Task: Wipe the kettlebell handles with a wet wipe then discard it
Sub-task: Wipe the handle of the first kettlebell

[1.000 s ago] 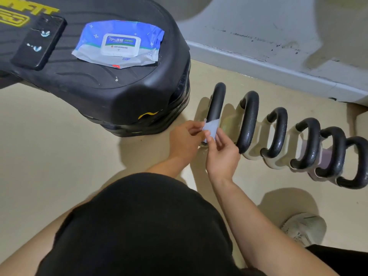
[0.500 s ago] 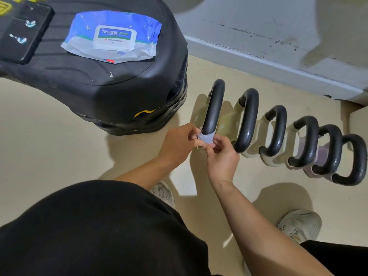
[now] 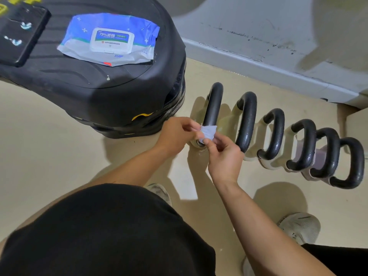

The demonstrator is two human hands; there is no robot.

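One label is clear enough to read: the blue and white wipes pack (image 3: pixel 108 39) lying on top of the black stack of plates (image 3: pixel 111 90) shows "75%" in white on its lid sticker, followed by Chinese characters. The smaller lines under that are too blurred to make out. Yellow lettering (image 3: pixel 12 1) sits at the top left corner of the black surface, cut off by the edge, unreadable.

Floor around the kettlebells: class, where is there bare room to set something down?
Bare floor lies open left of the black platform. A narrower strip runs between the kettlebell row and the wall. The handles stand crowded; both hands, left hand and right hand, hold the wipe at the first.
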